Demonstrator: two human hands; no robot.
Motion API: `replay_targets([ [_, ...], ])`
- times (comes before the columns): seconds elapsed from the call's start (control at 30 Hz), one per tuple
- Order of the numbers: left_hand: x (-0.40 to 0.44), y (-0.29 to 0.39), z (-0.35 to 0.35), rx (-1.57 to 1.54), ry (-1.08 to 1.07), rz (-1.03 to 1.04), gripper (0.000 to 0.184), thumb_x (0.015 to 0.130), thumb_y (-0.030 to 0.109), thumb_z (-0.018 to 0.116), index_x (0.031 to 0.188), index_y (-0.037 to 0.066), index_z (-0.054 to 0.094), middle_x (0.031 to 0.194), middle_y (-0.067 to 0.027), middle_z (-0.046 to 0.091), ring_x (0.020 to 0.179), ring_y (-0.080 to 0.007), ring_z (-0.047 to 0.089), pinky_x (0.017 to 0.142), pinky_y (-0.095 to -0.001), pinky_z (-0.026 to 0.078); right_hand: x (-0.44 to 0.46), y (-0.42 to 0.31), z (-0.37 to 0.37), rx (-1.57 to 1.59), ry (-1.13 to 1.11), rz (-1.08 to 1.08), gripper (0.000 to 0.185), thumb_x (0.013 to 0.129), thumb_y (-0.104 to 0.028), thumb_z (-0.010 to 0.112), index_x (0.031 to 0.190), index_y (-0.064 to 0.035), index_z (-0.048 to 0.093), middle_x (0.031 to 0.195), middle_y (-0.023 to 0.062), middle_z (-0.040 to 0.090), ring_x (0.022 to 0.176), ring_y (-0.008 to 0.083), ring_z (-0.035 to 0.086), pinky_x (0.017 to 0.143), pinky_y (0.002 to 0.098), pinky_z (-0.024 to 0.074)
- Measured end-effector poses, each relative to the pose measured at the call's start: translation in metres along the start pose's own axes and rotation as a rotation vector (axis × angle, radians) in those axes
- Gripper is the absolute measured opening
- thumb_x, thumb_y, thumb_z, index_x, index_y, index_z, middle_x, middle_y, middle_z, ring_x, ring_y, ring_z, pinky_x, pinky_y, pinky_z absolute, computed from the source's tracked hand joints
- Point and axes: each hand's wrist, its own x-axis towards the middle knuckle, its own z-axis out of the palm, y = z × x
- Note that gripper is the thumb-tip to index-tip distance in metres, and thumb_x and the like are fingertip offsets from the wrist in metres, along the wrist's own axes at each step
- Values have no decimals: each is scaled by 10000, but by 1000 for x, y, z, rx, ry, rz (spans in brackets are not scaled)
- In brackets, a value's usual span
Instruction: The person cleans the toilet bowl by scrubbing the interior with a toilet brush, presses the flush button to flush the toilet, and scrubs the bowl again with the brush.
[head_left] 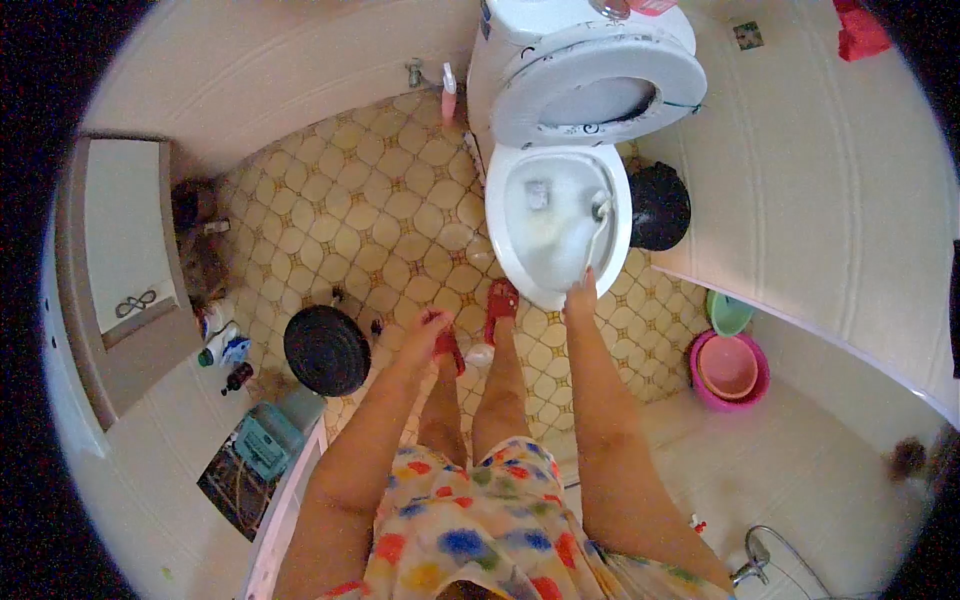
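Note:
My right hand [580,296] is closed around the handle of a white toilet brush [596,241], over the front right rim of the toilet bowl [497,226]. The brush's head [601,205] is inside the bowl, against its right inner wall. My left hand [428,337] hangs above the floor by my left foot, its fingers loosely bent, with nothing visible in them. The toilet's patterned lid and seat [510,103] are raised against the tank. My feet wear red slippers [503,300].
A pink spray bottle [449,95] stands left of the toilet, a black bin [661,207] to its right. A round black stool [327,351] and several bottles [222,342] are at left. Pink basins [762,383] and a green basin [730,314] sit at right.

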Motion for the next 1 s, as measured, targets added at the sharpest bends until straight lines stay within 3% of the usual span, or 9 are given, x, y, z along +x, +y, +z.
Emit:
replay_targets([
  [0.13,6,1,-9,-38,36,9,151,740,151,579,837,54,516,737,-16,507,658,-98,478,585,-218,392,35,-64,20,-262,-88,-41,531,742,-17,342,1257,-134,293,772,141,524,429,175,422,314,294,334],
  [0.2,7,-10,-17,-21,17,20,153,739,152,580,840,55,520,742,-16,509,661,-101,479,587,-222,394,31,-70,13,-234,-129,0,516,744,-15,343,1250,-110,305,786,138,525,438,171,425,334,289,348],
  [0.3,0,6,-18,58,-15,24,155,742,149,578,852,54,526,757,-17,514,666,-106,482,595,-226,395,15,-55,-15,131,-26,71,480,756,-18,348,1232,-76,333,748,118,516,434,155,412,374,269,364],
  [0.4,-1,3,-17,84,-19,-8,160,747,141,574,866,45,528,772,-18,520,670,-108,485,602,-225,394,-45,-105,-54,61,-97,308,463,770,-38,358,1230,-83,342,657,76,487,404,123,373,361,252,336],
  [0.5,6,-12,-18,-68,-47,-41,174,751,146,572,877,37,524,781,-17,521,675,-106,484,603,-221,391,-12,-64,-36,238,-49,347,475,783,-65,365,1251,-126,313,580,38,438,382,100,337,337,249,311],
  [0.6,2,-14,-13,-169,-7,-34,174,753,156,571,876,44,521,767,-7,511,674,-102,476,605,-217,385,9,-140,-25,283,-157,382,493,798,-96,384,1270,-179,270,551,20,399,370,97,315,312,252,287],
  [0.7,-17,9,-1,-108,19,-47,163,755,157,569,870,52,520,747,4,500,670,-100,468,609,-213,377,5,-149,-15,474,-155,452,499,808,-110,392,1275,-208,248,534,12,376,356,98,297,298,248,269],
  [0.9,-6,-3,-4,-30,-20,-40,161,753,154,571,869,51,529,747,-1,510,680,-102,470,618,-215,376,-20,-98,-72,234,-185,575,475,817,-128,389,1264,-235,269,530,16,383,345,99,276,299,229,248],
  [1.0,4,-20,-10,-37,-15,-18,174,749,158,577,876,46,535,763,-14,524,694,-102,476,631,-216,380,7,-93,-54,313,-166,391,451,828,-156,383,1253,-270,284,526,16,379,342,97,254,302,219,238],
])
